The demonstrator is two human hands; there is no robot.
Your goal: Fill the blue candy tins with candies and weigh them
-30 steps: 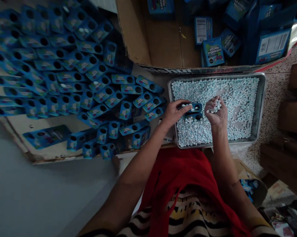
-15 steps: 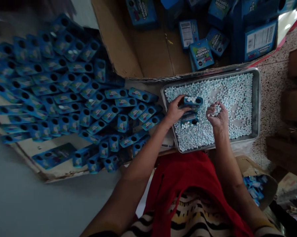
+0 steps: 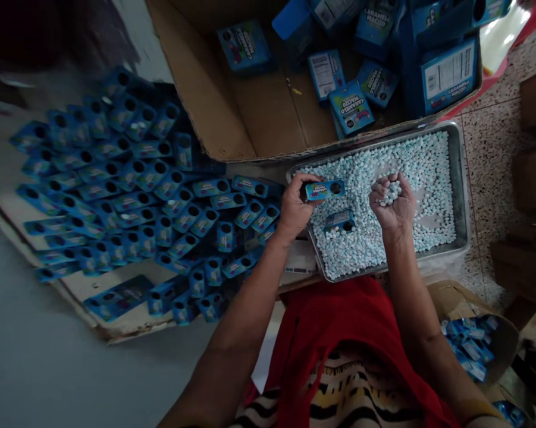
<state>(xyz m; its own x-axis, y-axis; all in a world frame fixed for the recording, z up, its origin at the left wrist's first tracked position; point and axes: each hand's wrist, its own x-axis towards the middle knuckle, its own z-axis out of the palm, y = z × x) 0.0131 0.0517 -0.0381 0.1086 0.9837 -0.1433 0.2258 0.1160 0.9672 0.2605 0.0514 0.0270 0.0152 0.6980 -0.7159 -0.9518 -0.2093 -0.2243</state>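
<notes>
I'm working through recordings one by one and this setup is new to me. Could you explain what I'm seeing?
There's no machine here: a person works with two bare hands. One camera, worn on the head, looks forward and down, so the arms reach in from the bottom.

The left hand grips a small blue box, its dark round opening showing. The right hand is cupped, holding pale pieces. Both are over a metal tray spread with more such pieces; a second blue box sits in it.

To the left, many similar boxes cover much of a table. Beyond the tray, a large cardboard box holds larger blue packages.
</notes>
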